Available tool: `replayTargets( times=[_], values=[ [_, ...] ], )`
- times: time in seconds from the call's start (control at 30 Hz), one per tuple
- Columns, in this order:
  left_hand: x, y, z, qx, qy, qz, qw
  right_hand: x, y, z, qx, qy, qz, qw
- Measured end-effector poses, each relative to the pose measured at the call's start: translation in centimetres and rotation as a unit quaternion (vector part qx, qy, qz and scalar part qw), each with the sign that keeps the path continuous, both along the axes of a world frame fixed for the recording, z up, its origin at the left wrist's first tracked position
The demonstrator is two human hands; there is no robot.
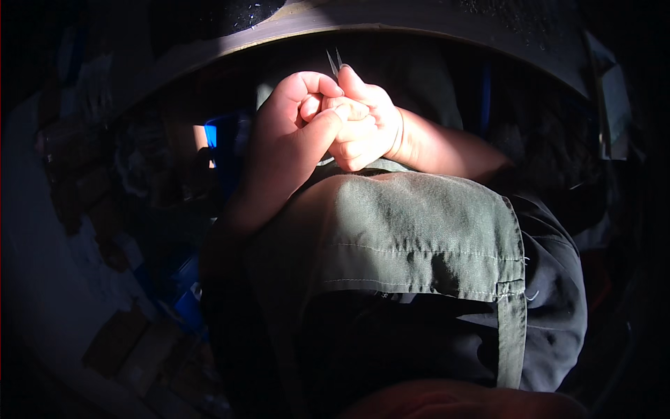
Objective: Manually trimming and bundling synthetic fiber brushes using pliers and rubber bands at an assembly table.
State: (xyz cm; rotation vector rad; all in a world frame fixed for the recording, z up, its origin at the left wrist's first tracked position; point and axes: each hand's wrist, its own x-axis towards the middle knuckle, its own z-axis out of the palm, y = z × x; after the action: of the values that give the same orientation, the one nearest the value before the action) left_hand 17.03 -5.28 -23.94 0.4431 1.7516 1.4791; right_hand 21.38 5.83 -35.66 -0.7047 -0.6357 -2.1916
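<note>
My two hands meet in bright light in front of the green apron (426, 216) that I wear. My right hand (366, 129) is closed around a pair of tweezers (333, 63); only the two thin pointed tips stick out above its thumb, slightly apart. Against its fingers rests my left hand (289, 126), index finger and thumb curled inward in a closed grip. Whatever the left fingers hold, if anything, is hidden between the hands.
The curved edge of a worktable (272, 31) runs across the top, beyond my hands. A dark round surface (209, 17) with small bright specks lies at the upper left. Blue objects (187, 307) and brown box-like shapes (115, 342) sit low on the left in shadow.
</note>
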Motion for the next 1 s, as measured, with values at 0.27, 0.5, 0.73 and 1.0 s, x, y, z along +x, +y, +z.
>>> replayTargets(
  times=[0.27,0.5,0.73,1.0],
  values=[
    [-0.5,-0.5,-0.2,0.000,0.020,-0.044,0.999,-0.1,-0.2,0.2,-0.001,0.022,-0.022,1.000],
    [0.7,-0.1,-0.2,0.001,0.019,-0.003,1.000,-0.2,-0.3,-0.7,0.021,0.029,-0.050,0.998],
    [1.1,-0.2,-0.8,0.022,0.030,0.004,0.999,-0.3,-1.1,-2.2,-0.007,0.016,-0.066,0.998],
    [1.5,0.0,-0.5,0.041,0.027,0.013,0.999,-0.2,-0.5,-0.9,0.038,0.018,-0.078,0.996]
  ],
)
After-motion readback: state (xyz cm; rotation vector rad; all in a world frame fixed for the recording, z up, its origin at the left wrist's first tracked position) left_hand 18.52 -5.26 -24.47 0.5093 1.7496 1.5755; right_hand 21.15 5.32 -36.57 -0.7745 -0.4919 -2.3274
